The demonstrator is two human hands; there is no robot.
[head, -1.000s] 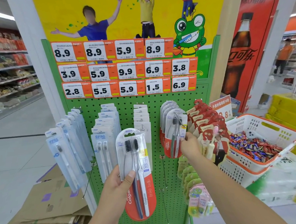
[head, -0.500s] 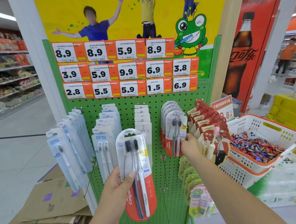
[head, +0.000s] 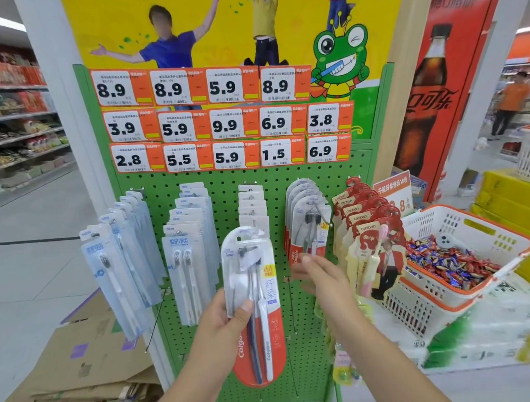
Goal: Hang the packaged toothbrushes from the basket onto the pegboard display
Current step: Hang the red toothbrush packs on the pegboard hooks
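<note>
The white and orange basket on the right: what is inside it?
The basket holds a heap of small wrapped candies in red, blue and silver, with a small white object on top. What lies under the heap is covered.

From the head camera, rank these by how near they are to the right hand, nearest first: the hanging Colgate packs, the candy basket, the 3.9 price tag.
From the right hand:
1. Hanging Colgate packs, just above its fingertips on the pegboard.
2. Candy basket, off to the right of the display.
3. 3.9 price tag, high on the upper left of the board.
</note>
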